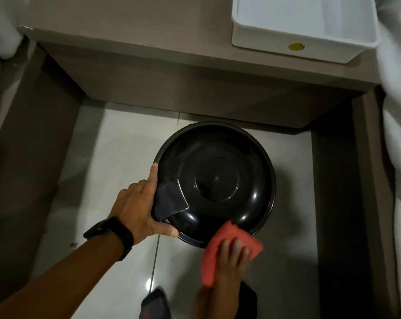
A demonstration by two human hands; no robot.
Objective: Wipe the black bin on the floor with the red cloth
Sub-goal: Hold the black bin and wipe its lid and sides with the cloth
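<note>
A round black bin (218,178) stands on the pale tiled floor, seen from above with its glossy inside showing. My left hand (139,203) grips its left rim, forefinger stretched along the edge and thumb on the near rim; a black watch is on that wrist. My right hand (231,261) presses a red cloth (220,245) flat against the bin's near right rim and outer side. A dark grey patch sits on the inner wall beside my left fingers.
A brown cabinet (172,74) overhangs the floor behind the bin, with brown side panels left and right. A white rectangular tub (296,46) rests on its top at the right. White fabric hangs at both frame edges. A dark shoe (155,302) shows at the bottom.
</note>
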